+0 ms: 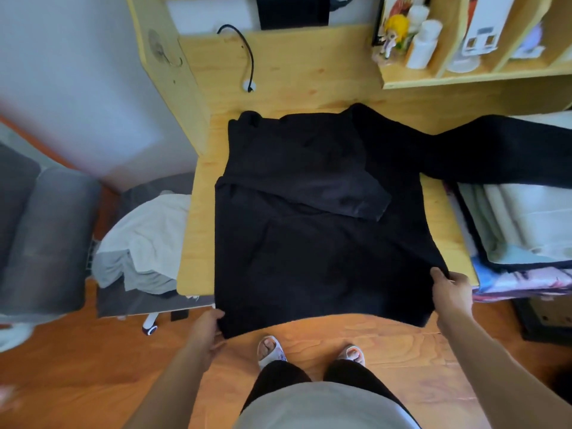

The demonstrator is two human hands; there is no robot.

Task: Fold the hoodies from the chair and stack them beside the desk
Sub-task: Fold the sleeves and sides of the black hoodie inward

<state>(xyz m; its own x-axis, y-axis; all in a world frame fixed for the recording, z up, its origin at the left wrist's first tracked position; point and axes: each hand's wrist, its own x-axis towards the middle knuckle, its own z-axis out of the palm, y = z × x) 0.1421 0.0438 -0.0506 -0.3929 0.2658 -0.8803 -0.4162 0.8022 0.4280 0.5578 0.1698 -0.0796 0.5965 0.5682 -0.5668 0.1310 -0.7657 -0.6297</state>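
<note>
Head view: soft black hoodie (315,243) lay flat on pale wood desk (198,230), hem overhanging near edge. My left hand (207,328) and right hand (450,294) pinched hem corners; far sleeve trailed right.

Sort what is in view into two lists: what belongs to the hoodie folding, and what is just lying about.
Part of the job:
black hoodie, spread on the desk
left hand and right hand, each holding a hem corner
pale garments heaped on the chair

Lying about:
black cable
white bottles
yellow figurine
</note>
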